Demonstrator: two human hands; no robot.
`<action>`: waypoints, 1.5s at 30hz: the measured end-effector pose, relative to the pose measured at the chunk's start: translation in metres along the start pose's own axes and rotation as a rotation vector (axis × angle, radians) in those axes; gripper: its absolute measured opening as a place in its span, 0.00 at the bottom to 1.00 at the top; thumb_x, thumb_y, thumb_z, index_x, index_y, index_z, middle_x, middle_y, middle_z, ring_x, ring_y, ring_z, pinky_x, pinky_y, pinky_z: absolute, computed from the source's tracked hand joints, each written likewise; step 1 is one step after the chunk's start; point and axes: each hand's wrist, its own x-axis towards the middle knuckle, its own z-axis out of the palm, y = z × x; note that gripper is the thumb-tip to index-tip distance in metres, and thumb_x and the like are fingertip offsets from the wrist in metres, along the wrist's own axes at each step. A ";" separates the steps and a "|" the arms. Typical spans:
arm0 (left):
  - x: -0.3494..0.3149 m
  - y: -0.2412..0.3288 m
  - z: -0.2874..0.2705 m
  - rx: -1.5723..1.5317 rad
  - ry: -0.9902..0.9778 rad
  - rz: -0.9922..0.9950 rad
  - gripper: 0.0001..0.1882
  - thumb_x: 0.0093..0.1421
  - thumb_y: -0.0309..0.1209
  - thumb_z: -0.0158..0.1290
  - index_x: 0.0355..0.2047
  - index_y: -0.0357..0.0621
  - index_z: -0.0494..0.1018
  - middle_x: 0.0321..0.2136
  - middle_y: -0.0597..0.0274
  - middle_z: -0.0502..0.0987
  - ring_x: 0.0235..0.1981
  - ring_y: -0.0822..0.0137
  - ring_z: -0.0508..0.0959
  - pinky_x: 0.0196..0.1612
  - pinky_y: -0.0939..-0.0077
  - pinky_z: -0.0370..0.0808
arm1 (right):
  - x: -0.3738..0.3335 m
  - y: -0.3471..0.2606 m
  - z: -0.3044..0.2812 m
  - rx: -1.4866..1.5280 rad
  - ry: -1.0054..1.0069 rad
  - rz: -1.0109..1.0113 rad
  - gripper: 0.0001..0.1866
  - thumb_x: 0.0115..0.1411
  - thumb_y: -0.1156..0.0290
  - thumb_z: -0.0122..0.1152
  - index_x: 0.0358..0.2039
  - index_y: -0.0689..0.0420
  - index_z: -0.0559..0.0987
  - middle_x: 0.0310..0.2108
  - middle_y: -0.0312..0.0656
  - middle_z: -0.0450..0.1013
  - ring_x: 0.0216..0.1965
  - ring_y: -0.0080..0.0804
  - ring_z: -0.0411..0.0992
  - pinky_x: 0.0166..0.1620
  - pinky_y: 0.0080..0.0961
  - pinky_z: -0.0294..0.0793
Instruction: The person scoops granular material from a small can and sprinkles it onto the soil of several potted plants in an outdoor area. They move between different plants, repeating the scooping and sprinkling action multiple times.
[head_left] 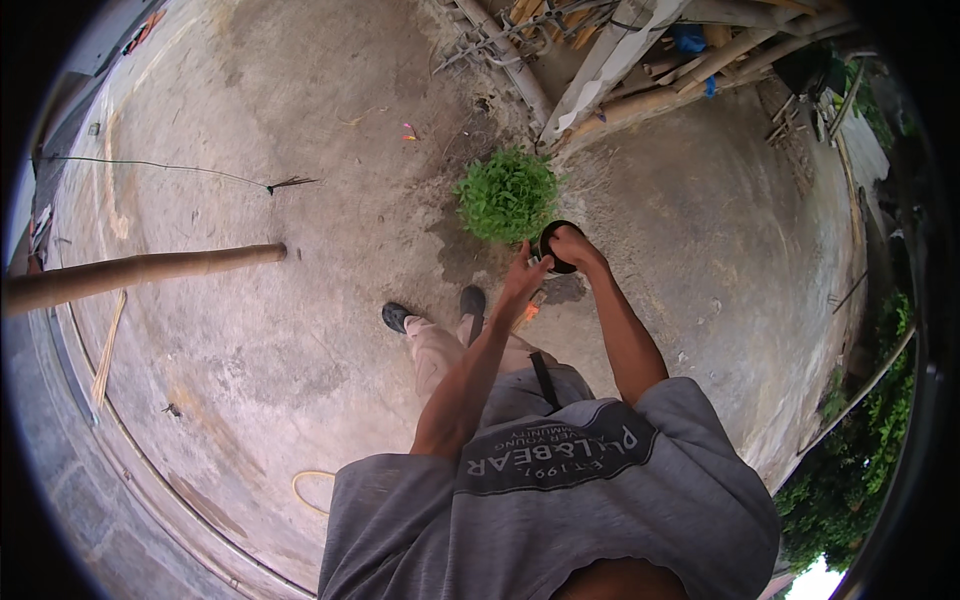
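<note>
While over the concrete floor (250, 360) — right hand (572, 245) clasped on a black pot (556, 247) (round), left hand (523, 275) half-open beside it.

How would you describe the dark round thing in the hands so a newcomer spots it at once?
Start at the pile of poles and planks at the top of the concrete yard, then drop to the bushy green plant below it. Just right of that plant, the right hand grips a small black round container, the only dark, round object there; the left hand reaches toward it.

The small round black pot (556, 247) looks like matt plastic. The grey, stained concrete floor (300, 330) is rough and patchy. The long brown bamboo pole (140, 272) has a dry, dull finish. The grey T-shirt (560, 490) is soft cotton cloth.
</note>
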 end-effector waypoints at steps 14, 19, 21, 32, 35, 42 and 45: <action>-0.001 -0.012 -0.008 -0.298 -0.120 -0.052 0.47 0.62 0.41 0.54 0.68 0.35 0.37 0.46 0.55 0.72 0.46 0.67 0.71 0.51 0.73 0.66 | -0.018 -0.021 -0.044 0.905 -0.032 -0.143 0.15 0.66 0.62 0.49 0.31 0.61 0.76 0.28 0.39 0.74 0.27 0.23 0.71 0.33 0.24 0.72; -0.004 -0.002 -0.004 -0.226 -0.141 -0.091 0.49 0.61 0.43 0.55 0.68 0.36 0.35 0.49 0.53 0.71 0.50 0.65 0.69 0.55 0.71 0.63 | 0.003 -0.024 -0.067 0.590 0.227 -0.296 0.22 0.68 0.56 0.46 0.43 0.64 0.75 0.37 0.43 0.75 0.39 0.29 0.75 0.45 0.28 0.75; -0.003 0.000 -0.003 -0.234 -0.139 -0.098 0.50 0.60 0.43 0.56 0.68 0.35 0.35 0.51 0.52 0.70 0.51 0.65 0.69 0.56 0.71 0.63 | 0.003 -0.024 -0.070 0.490 0.282 -0.292 0.23 0.68 0.56 0.45 0.45 0.65 0.75 0.38 0.42 0.75 0.41 0.30 0.75 0.46 0.28 0.75; 0.020 -0.036 0.003 -0.040 -0.103 0.052 0.48 0.58 0.38 0.56 0.67 0.33 0.39 0.56 0.50 0.65 0.48 0.67 0.69 0.51 0.74 0.67 | 0.010 0.028 -0.005 -0.206 0.072 -0.106 0.17 0.63 0.68 0.46 0.43 0.68 0.76 0.39 0.53 0.76 0.38 0.44 0.77 0.40 0.36 0.75; -0.005 0.002 0.007 -0.181 -0.138 -0.066 0.51 0.56 0.44 0.57 0.67 0.31 0.38 0.47 0.54 0.73 0.43 0.69 0.72 0.47 0.79 0.67 | 0.009 0.026 0.009 -0.174 0.066 -0.024 0.16 0.61 0.70 0.47 0.42 0.70 0.76 0.36 0.58 0.75 0.37 0.49 0.76 0.38 0.41 0.73; -0.002 -0.006 0.011 -0.136 -0.117 -0.056 0.51 0.57 0.44 0.57 0.67 0.32 0.38 0.45 0.55 0.75 0.43 0.70 0.72 0.44 0.79 0.68 | 0.024 0.046 0.024 0.182 0.060 0.116 0.14 0.61 0.68 0.49 0.37 0.68 0.75 0.34 0.49 0.76 0.33 0.42 0.75 0.34 0.36 0.74; 0.006 -0.021 0.005 -0.204 -0.115 -0.063 0.49 0.58 0.42 0.56 0.67 0.32 0.37 0.43 0.57 0.75 0.41 0.70 0.72 0.45 0.78 0.68 | 0.002 0.023 -0.003 0.830 -0.135 0.137 0.13 0.63 0.65 0.50 0.30 0.61 0.76 0.29 0.39 0.75 0.28 0.31 0.73 0.31 0.29 0.73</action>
